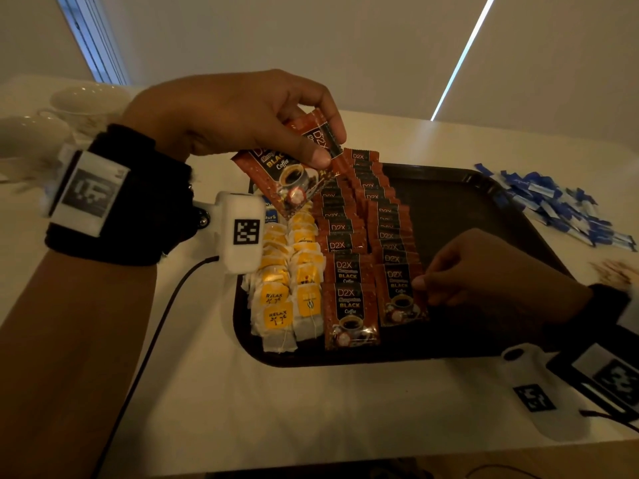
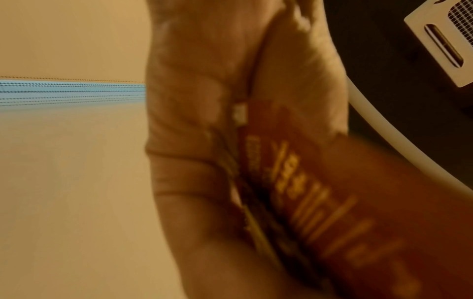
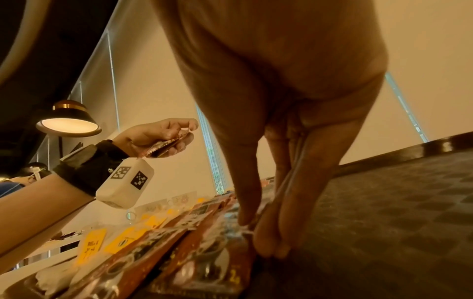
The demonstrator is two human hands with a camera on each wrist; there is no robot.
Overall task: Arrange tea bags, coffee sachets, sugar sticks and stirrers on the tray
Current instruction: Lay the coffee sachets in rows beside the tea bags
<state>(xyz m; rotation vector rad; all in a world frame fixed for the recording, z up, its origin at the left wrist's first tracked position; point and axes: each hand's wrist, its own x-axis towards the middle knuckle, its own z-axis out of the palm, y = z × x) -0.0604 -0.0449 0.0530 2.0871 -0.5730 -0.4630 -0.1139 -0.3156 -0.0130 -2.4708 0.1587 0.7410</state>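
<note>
A dark tray holds two rows of yellow-tagged tea bags at its left and two overlapping rows of red coffee sachets beside them. My left hand hovers over the tray's far left corner and grips a few coffee sachets between thumb and fingers; the left wrist view shows these sachets against the palm. My right hand is low on the tray and pinches the right edge of the nearest sachet in the right-hand coffee row. In the right wrist view its fingertips rest on the tray floor.
A loose pile of blue sugar sticks lies on the white table right of the tray. Blurred stirrers show at the far right edge. White cups stand at the back left. The tray's right half is bare.
</note>
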